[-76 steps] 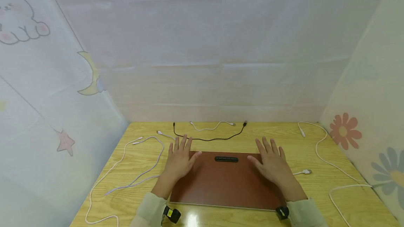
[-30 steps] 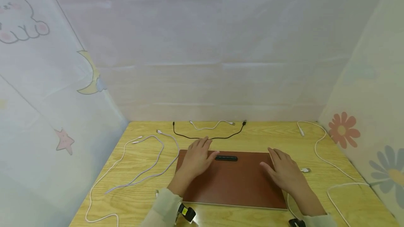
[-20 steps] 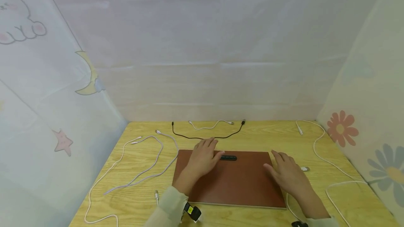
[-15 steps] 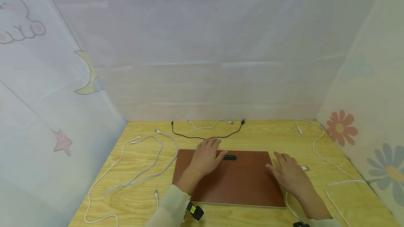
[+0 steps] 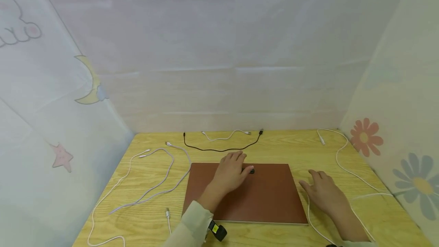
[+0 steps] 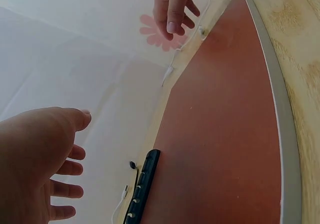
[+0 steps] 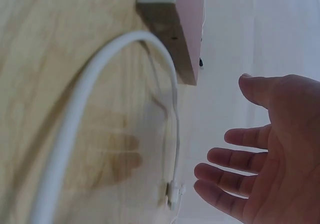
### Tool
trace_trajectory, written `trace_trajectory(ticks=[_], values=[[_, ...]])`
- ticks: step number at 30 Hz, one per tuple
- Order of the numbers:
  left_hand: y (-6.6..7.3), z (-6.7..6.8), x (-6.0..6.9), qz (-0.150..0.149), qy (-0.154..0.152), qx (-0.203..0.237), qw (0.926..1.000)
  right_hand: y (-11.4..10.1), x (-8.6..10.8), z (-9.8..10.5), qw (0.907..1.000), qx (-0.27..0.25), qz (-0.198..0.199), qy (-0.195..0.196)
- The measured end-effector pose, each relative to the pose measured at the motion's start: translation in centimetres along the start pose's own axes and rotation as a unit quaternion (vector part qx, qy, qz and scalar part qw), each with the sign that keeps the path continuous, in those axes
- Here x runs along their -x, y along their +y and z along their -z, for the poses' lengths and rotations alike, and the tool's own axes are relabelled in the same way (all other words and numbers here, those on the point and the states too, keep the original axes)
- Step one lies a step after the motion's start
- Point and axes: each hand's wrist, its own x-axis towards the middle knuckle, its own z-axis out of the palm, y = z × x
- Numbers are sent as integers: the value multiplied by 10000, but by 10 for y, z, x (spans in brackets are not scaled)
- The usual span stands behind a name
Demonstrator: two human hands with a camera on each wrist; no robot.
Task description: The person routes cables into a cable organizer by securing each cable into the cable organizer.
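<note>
In the head view my left hand (image 5: 229,172) hovers over the upper middle of a reddish-brown board (image 5: 264,197), fingers extended, covering most of a small black strip (image 5: 252,171). The left wrist view shows that black strip (image 6: 145,186) with several slots along the board's far edge; the left hand (image 6: 45,159) holds nothing. My right hand (image 5: 326,193) is to the right of the board, above a white cable (image 5: 310,216), its fingers relaxed. Seen from the right wrist, the right hand (image 7: 270,154) is empty, near the white cable (image 7: 174,134) and the board's corner (image 7: 172,28).
A black cable (image 5: 219,150) and a short white cable (image 5: 224,138) lie behind the board. Several pale cables spread at the left, among them a lilac one (image 5: 171,190), with a white plug (image 5: 167,213) nearer. Another white cable (image 5: 346,170) curves along the right side.
Both hands have shifted right: the left from the board's left edge to over the black strip, the right from the board's right edge to beyond it. The view has turned slightly right.
</note>
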Motion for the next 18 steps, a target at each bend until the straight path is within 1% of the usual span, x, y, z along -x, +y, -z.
trace_trajectory(ticks=[9,15,18], values=[[9,-2,-2,-43,-92,48,9999,22,6,2,9997,-40,-168,-142],[13,-4,-3,-82,-108,50,9999,32,8,4,9992,-69,-349,-183],[15,-6,-3,-112,-104,35,9999,35,8,6,9985,-84,-476,-270]])
